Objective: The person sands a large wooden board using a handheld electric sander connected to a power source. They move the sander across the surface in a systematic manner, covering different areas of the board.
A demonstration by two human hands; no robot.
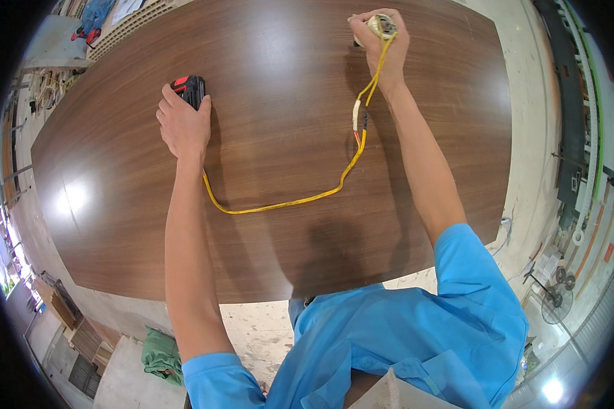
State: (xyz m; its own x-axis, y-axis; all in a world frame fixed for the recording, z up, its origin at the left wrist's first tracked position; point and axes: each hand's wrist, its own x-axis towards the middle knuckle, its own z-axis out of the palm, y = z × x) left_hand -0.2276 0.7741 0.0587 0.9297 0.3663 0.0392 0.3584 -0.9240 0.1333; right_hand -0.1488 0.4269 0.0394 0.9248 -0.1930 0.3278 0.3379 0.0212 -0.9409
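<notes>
My left hand [186,126] is closed around a black and red block that looks like a power tool battery [191,88], at the left of the brown table. At the far right, my right hand [389,58] grips a round, cream-coloured part with a metallic face [383,27]. Yellow wires leave that part and meet at a joint wrapped in white and black tape [356,116]. From there a yellow cable [286,203] sags in a curve to my left forearm. Its far end is hidden there, so whether it joins the battery I cannot tell.
The glossy brown wood-grain table [273,136] spans most of the view. Beyond its left corner are a red tool [85,34] and stacked boards. A green cloth bundle [160,354] lies on the floor at lower left. A fan [557,300] stands at the right.
</notes>
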